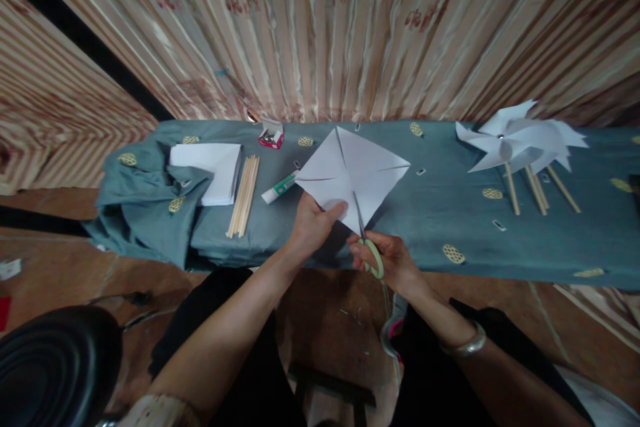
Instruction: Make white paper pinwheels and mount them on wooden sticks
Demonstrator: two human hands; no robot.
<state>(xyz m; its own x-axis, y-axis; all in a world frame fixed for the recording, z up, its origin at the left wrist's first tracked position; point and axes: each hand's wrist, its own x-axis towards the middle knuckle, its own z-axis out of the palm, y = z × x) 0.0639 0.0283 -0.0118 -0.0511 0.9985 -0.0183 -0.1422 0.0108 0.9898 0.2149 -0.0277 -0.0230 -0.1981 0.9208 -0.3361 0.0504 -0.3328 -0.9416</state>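
My left hand (314, 221) pinches the lower left edge of a white paper square (367, 160), thumb on top and fingers beneath. The square is turned with one corner toward me, and slits run inward from its far, left and right corners. In my right hand (385, 255) is a pair of scissors (375, 263) with pale green handles. Their blades lie along the near corner of the paper, pointing toward its middle. A green and white glue tube (280, 188) lies just left of the paper, partly under it.
On the cloth-covered table (435, 213), a stack of white paper (223, 170), wooden sticks (243, 197) and a small open red-and-white box (271, 135) lie left. Several paper pinwheels (520, 137) on sticks lie right. A black round stool (55, 367) stands at lower left.
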